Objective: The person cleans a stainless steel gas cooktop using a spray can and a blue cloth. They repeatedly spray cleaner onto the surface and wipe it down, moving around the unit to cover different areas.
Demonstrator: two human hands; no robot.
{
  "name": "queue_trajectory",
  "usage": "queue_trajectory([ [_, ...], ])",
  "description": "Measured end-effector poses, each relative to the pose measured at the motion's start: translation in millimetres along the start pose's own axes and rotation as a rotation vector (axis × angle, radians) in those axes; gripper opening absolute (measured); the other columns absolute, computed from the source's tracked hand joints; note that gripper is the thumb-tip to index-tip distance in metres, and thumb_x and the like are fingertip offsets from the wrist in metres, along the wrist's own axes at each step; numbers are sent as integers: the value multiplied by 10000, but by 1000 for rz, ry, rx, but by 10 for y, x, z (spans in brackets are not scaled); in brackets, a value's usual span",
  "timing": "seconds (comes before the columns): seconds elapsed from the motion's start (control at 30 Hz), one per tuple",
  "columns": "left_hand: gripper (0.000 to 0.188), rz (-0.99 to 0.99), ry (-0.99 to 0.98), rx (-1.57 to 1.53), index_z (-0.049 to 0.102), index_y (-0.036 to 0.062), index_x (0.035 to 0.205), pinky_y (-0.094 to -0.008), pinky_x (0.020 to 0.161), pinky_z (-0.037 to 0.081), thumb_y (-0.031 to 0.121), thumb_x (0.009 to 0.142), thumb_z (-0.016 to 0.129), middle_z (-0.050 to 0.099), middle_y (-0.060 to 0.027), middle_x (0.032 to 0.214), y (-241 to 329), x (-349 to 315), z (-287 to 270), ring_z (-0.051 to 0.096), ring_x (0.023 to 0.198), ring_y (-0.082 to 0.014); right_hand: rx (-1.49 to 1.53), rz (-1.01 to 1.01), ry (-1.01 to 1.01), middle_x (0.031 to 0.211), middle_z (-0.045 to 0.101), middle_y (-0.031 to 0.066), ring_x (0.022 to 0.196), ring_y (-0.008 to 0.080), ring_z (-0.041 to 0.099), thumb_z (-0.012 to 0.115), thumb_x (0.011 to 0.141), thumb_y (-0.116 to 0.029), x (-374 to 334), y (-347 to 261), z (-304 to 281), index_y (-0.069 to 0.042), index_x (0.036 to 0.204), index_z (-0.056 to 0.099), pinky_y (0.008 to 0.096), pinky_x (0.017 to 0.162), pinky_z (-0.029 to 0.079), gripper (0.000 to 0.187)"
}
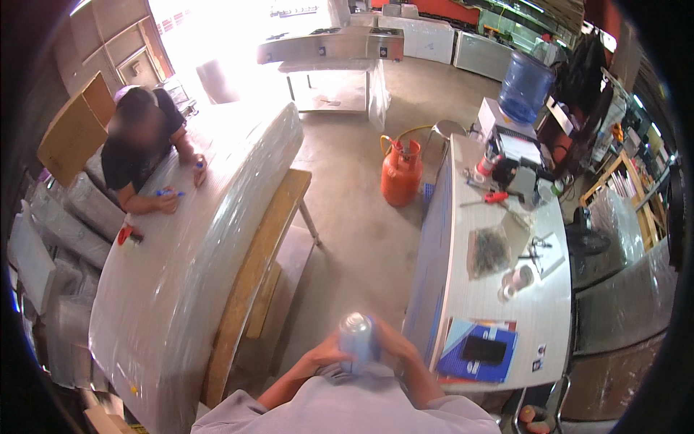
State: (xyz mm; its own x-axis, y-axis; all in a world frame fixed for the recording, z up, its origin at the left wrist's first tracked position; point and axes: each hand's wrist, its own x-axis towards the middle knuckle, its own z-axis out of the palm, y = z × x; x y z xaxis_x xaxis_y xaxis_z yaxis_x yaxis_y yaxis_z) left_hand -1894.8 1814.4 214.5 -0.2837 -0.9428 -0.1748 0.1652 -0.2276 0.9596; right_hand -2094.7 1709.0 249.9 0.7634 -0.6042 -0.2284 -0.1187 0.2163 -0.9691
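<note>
Close in front of my chest I hold a light-blue can [356,340] with a pale, silvery top, standing about upright. My left hand [329,352] wraps round its left side, fingers closed on it. My right hand [391,340] is against the can's right side, its fingers partly hidden and a little blurred. The can hangs over the gap between the wrapped table on my left and the white desk [463,289] on my right, touching neither.
Across the plastic-wrapped table [181,239], a person [144,145] leans with a blue object in hand. An orange gas cylinder [401,173] stands on the floor ahead. The desk holds a phone [483,351] on blue folders, tape rolls [522,277] and a screwdriver [495,197].
</note>
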Motion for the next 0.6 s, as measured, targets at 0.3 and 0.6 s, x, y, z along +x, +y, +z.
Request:
queue_trajectory([
  [0.3, 624, 56, 239, -244, 640, 16, 1336, -392, 1013, 520, 231, 781, 830, 692, -92, 1238, 469, 2200, -1739, 642, 1164, -200, 65, 82, -8, 1350, 639, 123, 1245, 203, 599, 712, 1010, -343, 2291, -763, -1624, -60, 1507, 499, 380, 1093, 463, 610],
  [0.6, 561, 215, 334, 141, 717, 43, 1244, -412, 1011, 525, 285, 763, 875, 677, -125, 1260, 2000, 5008, -3761, 656, 1174, -252, 144, 75, 374, 1212, 690, 84, 1052, 149, 663, 779, 931, -85, 4420, -1601, -3729, -52, 1446, 561, 306, 881, 579, 561],
])
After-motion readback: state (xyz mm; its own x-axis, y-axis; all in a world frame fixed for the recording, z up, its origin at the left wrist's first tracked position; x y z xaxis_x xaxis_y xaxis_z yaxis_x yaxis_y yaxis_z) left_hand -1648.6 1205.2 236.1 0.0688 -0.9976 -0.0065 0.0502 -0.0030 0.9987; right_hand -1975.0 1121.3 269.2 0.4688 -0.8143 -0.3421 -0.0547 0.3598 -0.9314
